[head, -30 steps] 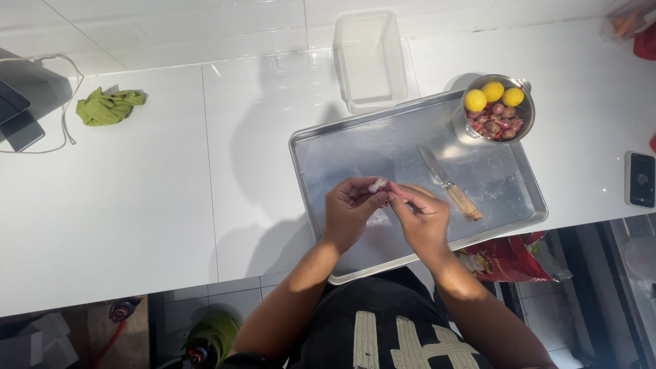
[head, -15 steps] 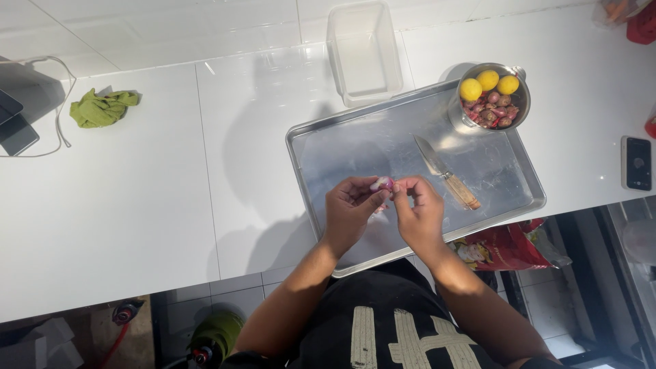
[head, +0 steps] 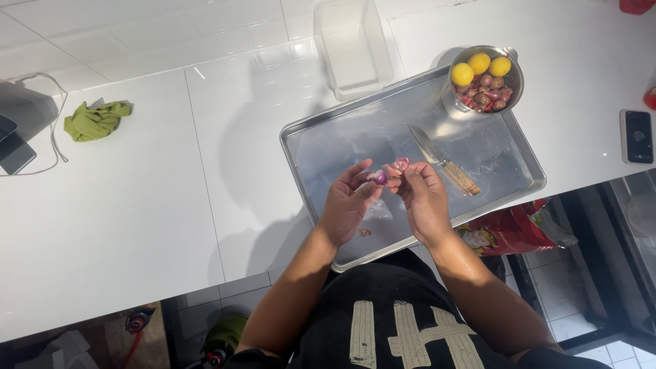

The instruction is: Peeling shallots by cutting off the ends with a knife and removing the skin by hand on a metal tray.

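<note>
Over a metal baking tray (head: pixel 342 137) my left hand (head: pixel 348 205) pinches a small purple shallot (head: pixel 380 178) at its fingertips. Right beside it, my right hand (head: pixel 425 198) holds a pinkish piece of peel (head: pixel 401 163) between thumb and fingers. A knife (head: pixel 443 167) with a wooden handle lies on the tray just right of my right hand. A scrap of peel (head: pixel 365 232) sits on the tray below my left hand. At the tray's far right corner stands a metal bowl (head: pixel 514 80) with three yellow fruits and several shallots.
A clear plastic tub (head: pixel 352 48) stands behind the tray. A green cloth (head: pixel 96 120) and a dark device with a white cable (head: pixel 15 147) lie at the left. A phone (head: pixel 637 136) rests at the right edge. A red bag (head: pixel 506 232) hangs below the counter edge.
My hands have drawn slightly apart, with the peel coming away in the right hand. The view has shifted a little; the knife and bowl have not moved.
</note>
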